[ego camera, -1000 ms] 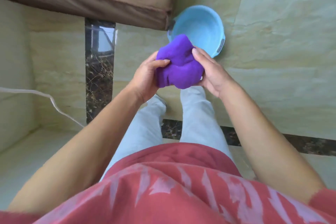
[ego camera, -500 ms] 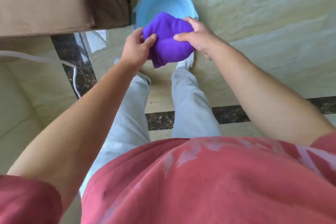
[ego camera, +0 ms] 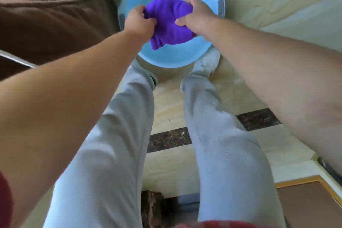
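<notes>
A bunched purple cloth [ego camera: 166, 22] hangs over a light blue plastic basin [ego camera: 172, 57] that stands on the tiled floor in front of my feet. My left hand [ego camera: 138, 20] grips the cloth's left side with curled fingers. My right hand [ego camera: 196, 16] grips its right side, thumb pressed on the front. The cloth's lower corner droops toward the basin's inside; whether it touches the basin I cannot tell.
A brown sofa [ego camera: 46, 16] fills the upper left, close against the basin. My legs in grey trousers [ego camera: 212, 116] stand just below the basin. A brown wooden surface [ego camera: 311, 203] shows at the lower right. Pale floor tiles [ego camera: 277, 15] stretch to the right.
I have leaned forward and both hands carried the cloth down and over the basin, which now fills the top of the view. Both hands kept their grip.
</notes>
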Available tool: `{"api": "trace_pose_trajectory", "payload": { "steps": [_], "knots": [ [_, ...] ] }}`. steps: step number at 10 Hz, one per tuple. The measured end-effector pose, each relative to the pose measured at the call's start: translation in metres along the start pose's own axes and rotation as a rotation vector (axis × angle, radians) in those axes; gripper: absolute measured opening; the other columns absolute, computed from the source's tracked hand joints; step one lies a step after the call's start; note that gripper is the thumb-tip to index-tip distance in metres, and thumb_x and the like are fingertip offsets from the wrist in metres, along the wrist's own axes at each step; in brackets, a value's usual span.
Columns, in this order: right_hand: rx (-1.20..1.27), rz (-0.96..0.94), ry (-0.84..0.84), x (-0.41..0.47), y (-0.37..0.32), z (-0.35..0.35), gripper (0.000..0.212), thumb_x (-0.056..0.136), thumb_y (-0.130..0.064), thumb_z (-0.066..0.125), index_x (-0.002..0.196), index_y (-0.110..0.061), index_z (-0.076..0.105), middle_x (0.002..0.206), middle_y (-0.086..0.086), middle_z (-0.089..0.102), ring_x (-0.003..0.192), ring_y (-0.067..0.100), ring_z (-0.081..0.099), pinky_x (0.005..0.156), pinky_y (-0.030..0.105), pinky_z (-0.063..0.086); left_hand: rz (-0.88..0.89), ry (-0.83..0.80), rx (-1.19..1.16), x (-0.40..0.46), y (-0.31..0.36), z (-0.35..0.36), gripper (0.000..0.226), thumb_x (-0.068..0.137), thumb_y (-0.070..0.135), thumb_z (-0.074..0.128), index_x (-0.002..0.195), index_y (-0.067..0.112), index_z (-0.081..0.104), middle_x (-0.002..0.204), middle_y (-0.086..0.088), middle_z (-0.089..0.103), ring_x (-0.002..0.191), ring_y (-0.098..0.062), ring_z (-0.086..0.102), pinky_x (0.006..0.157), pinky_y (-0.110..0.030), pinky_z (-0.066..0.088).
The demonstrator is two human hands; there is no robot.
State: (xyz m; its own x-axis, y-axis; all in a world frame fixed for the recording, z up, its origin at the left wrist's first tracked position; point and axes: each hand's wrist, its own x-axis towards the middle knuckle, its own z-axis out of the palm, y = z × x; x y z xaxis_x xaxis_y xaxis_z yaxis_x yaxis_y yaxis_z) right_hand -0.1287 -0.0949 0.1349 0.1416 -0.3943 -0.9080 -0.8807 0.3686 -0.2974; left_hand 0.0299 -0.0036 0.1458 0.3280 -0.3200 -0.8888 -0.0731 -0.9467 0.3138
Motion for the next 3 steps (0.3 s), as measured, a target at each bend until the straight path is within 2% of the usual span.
{"api": "trace_pose_trajectory", "payload": {
  "steps": [1,2,3],
  "knots": [
    [-0.035,0.036,0.007,0.035,0.025,0.029,0.048,0.078,-0.046,0.073,0.12,-0.027,0.059,0.109,-0.005,0.068,0.097,0.018,0.07,0.077,0.04,0.061,-0.062,0.02,-0.059,0.033,-0.033,0.019,0.035,0.091,0.009,0.055,0.126,0.009,0.06,0.11,-0.012,0.067,0.106,-0.032,0.071,0.079,-0.043,0.063],
    [-0.049,0.269,-0.043,0.04,0.034,0.03,0.05,0.062,-0.075,0.063,0.091,-0.035,0.058,0.098,-0.013,0.064,0.083,0.012,0.064,0.084,0.038,0.044,-0.065,0.047,-0.05,0.043,-0.051,0.041,0.048,0.093,0.013,0.054,0.141,0.014,0.048,0.113,-0.003,0.06,0.096,-0.02,0.067,0.061,-0.022,0.057],
    [-0.017,0.273,0.031,0.037,0.042,0.026,0.063,0.065,-0.063,0.063,0.119,-0.032,0.057,0.11,-0.012,0.059,0.088,0.017,0.059,0.071,0.034,0.052,-0.056,0.083,0.059,0.032,-0.054,0.047,0.063,0.092,0.023,0.056,0.151,0.021,0.034,0.121,0.0,0.055,0.1,-0.02,0.06,0.067,-0.018,0.05]
  ]
}}
